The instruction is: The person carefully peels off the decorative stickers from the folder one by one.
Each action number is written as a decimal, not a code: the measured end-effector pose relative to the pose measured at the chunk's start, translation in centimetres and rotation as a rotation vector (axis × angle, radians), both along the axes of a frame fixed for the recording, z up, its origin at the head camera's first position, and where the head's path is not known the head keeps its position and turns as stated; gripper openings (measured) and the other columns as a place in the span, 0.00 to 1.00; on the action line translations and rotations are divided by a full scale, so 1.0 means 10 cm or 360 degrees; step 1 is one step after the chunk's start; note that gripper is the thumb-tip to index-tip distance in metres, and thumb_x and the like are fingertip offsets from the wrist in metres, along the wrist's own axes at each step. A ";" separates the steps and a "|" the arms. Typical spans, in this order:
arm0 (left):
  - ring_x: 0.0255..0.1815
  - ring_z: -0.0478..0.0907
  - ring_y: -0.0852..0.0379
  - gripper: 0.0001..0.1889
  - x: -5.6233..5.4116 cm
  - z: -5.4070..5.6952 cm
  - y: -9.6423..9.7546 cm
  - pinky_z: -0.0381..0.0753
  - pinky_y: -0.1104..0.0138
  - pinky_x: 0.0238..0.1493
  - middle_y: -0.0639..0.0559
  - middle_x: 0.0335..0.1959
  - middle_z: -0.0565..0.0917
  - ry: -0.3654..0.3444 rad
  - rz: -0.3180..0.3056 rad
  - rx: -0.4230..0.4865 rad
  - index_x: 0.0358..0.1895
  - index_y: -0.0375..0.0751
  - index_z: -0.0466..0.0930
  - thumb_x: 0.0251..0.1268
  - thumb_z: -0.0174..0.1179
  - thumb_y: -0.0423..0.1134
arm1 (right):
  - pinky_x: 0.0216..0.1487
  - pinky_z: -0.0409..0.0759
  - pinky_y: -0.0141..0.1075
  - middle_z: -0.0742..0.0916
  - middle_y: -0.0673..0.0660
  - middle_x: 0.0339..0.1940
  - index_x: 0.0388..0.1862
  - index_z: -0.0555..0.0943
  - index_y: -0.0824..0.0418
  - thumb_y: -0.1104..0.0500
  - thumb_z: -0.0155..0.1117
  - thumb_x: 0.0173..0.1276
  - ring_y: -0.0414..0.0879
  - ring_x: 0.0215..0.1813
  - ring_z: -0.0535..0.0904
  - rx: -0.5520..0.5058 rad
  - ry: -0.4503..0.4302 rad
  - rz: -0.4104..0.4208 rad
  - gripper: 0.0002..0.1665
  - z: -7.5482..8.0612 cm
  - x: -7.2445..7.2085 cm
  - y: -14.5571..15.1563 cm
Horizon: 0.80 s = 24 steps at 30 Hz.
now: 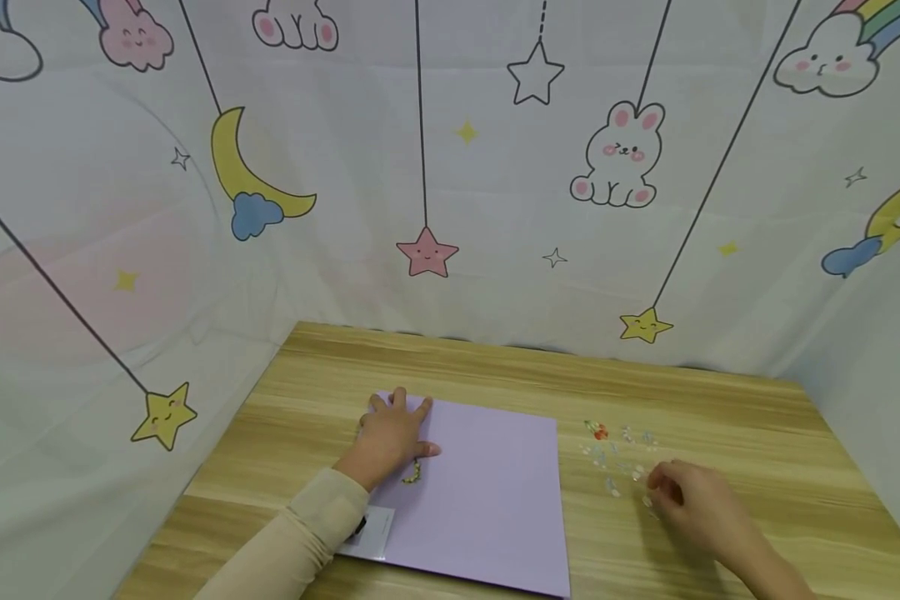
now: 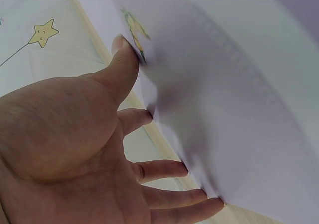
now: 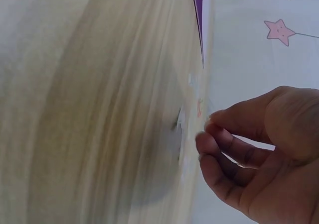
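Observation:
A light purple square sheet [image 1: 487, 492] lies on the table. My left hand [image 1: 390, 433] rests on its far left part with fingers spread, fingertips along the edge in the left wrist view. Beside the thumb is a small yellow-green sprig sticker [image 1: 412, 475], also seen as a sprig [image 2: 134, 32] in the left wrist view. Right of the sheet lie several small clear stickers with pale prints, and a red flower sticker [image 1: 598, 431]. My right hand [image 1: 701, 504] hovers at their near right side, thumb and forefinger pinching a faint, see-through sticker [image 3: 210, 106], mostly hidden.
A grey-white card [image 1: 375, 533] with a black mark overlaps the sheet's near left corner, partly behind the left sleeve. The wood-grain table [image 1: 780, 433] meets a printed cloth curtain [image 1: 495, 208] at the back and on both sides.

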<state>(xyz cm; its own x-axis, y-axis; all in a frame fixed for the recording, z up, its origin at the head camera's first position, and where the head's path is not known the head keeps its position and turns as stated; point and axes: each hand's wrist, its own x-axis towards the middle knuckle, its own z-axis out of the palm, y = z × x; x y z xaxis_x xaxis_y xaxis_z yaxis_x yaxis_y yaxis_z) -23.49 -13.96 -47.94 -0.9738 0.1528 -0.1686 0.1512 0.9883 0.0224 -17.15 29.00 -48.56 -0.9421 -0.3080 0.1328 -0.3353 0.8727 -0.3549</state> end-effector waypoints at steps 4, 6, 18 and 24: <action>0.68 0.67 0.17 0.45 -0.01 -0.01 0.00 0.84 0.36 0.49 0.28 0.69 0.68 0.0000 -0.0001 0.0001 0.82 0.52 0.67 0.65 0.66 0.68 | 0.31 0.78 0.33 0.84 0.40 0.27 0.36 0.87 0.56 0.66 0.76 0.66 0.30 0.29 0.74 -0.0044 -0.0088 0.0003 0.06 -0.01 0.02 0.02; 0.68 0.67 0.16 0.45 -0.02 -0.02 0.00 0.84 0.36 0.50 0.27 0.69 0.68 0.0001 -0.0003 -0.0003 0.82 0.53 0.67 0.65 0.66 0.68 | 0.31 0.79 0.33 0.85 0.42 0.29 0.38 0.87 0.58 0.66 0.75 0.68 0.31 0.30 0.76 -0.0097 -0.0107 -0.0015 0.05 0.01 0.03 0.02; 0.68 0.67 0.16 0.45 -0.03 -0.04 -0.01 0.84 0.37 0.48 0.28 0.69 0.68 0.0003 -0.0001 -0.0003 0.82 0.53 0.68 0.65 0.66 0.69 | 0.50 0.79 0.66 0.87 0.58 0.55 0.61 0.84 0.61 0.47 0.76 0.70 0.63 0.57 0.82 0.0036 0.0329 0.0043 0.28 0.16 0.05 -0.14; 0.68 0.67 0.16 0.45 -0.02 -0.03 -0.02 0.84 0.37 0.48 0.28 0.69 0.68 -0.0006 -0.0010 0.0008 0.82 0.53 0.68 0.66 0.65 0.68 | 0.60 0.68 0.71 0.82 0.62 0.68 0.74 0.77 0.58 0.37 0.75 0.68 0.67 0.68 0.75 0.0127 0.0385 0.0081 0.43 0.18 0.01 -0.25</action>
<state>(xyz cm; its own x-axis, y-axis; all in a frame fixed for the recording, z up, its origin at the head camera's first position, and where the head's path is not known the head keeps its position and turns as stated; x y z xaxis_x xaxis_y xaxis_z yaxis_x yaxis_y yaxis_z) -23.72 -14.14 -48.24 -0.9721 0.1600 -0.1713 0.1575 0.9871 0.0281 -17.02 26.47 -46.78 -0.8688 -0.3729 0.3258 -0.4465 0.8744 -0.1899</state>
